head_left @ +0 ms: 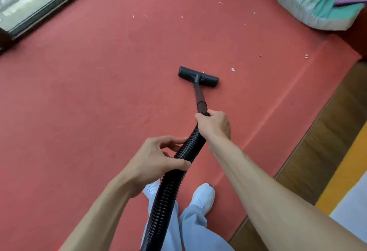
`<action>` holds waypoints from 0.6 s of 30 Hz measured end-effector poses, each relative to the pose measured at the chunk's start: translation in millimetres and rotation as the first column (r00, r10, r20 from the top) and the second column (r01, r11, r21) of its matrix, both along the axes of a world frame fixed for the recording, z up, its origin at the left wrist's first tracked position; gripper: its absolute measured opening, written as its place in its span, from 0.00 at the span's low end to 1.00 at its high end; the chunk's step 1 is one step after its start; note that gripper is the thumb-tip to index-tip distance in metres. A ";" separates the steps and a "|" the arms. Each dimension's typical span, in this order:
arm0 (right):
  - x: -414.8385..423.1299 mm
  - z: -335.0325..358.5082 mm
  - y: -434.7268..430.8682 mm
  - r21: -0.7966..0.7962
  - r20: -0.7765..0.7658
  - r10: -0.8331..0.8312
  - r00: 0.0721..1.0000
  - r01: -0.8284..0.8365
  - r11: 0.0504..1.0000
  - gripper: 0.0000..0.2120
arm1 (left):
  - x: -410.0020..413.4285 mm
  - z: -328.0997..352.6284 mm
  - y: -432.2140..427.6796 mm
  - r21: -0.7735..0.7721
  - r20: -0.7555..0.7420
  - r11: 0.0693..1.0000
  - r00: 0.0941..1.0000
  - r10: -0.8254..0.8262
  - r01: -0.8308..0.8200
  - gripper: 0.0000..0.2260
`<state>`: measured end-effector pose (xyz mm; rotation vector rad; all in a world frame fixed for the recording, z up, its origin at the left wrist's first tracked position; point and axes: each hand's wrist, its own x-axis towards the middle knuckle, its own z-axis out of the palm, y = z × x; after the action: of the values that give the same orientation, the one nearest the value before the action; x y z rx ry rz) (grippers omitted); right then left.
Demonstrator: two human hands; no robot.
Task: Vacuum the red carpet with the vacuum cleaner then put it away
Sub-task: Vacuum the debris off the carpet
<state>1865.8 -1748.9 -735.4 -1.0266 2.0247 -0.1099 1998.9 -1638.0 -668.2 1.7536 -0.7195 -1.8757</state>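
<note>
Underfoot, one red carpet (pixel 89 101), strewn with some fifteen pale scraps (pixel 233 69). Then one black corrugated hose (pixel 168 183), pinched by left hand (pixel 158 161); right hand (pixel 213 124) wrapped around its top. Lastly one floor nozzle (pixel 198 76), flat on carpet; no readable writing anywhere.

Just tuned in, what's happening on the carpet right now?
A person is vacuuming the red carpet. The right hand grips the top of the wand where the ribbed hose joins it, and the left hand holds the hose lower down. The black floor head lies flat on the carpet, mid-floor. Small pale scraps lie scattered beyond and to the right of it, so the job is not finished.
</note>
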 end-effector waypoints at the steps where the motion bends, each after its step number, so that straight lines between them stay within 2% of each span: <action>1: 5.5 -5.1 -3.5 0.010 -0.024 0.042 0.999 -0.042 0.999 0.12 | 2.3 -4.7 -0.7 -0.002 -0.008 1.000 1.000 0.021 -0.021 0.21; 4: 20.5 -11.5 -17.5 0.047 -0.057 0.098 0.994 -0.095 0.994 0.21 | 7.9 -15.1 -6.0 -0.010 0.001 0.996 0.997 0.083 -0.083 0.20; 7: 33.9 -18.3 -31.5 0.028 -0.034 0.092 0.995 -0.092 0.995 0.20 | 17.0 -24.5 -17.6 0.012 -0.015 0.990 0.990 0.143 -0.142 0.21; 10: 46.0 -24.1 -35.9 0.051 0.057 0.057 0.997 -0.060 0.997 0.23 | 32.5 -27.3 -26.7 0.018 -0.039 0.988 0.987 0.157 -0.156 0.22; 11: 48.6 -27.0 -36.7 0.056 0.094 0.034 0.995 -0.039 0.998 0.22 | 38.4 -26.8 -28.5 0.012 -0.046 0.989 0.988 0.148 -0.148 0.22; 14: 54.6 -28.7 -41.1 0.034 0.150 -0.051 0.987 0.046 0.998 0.06 | 55.8 -22.0 -30.6 -0.010 -0.058 0.992 0.991 0.124 -0.125 0.22; 16: 57.7 -18.4 -42.6 -0.026 0.133 -0.140 0.981 0.144 0.989 0.04 | 66.2 -16.9 -31.8 -0.030 -0.067 0.995 0.993 0.098 -0.100 0.22; 18: 59.9 -5.4 -42.0 -0.060 0.131 -0.226 0.965 0.235 0.970 0.07 | 76.8 -8.8 -35.0 -0.065 -0.063 0.997 0.997 0.044 -0.048 0.22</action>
<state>1925.8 -1790.9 -740.9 -0.8049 2.0328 -0.3668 2075.6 -1673.0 -677.0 1.6505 -0.7047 -1.8453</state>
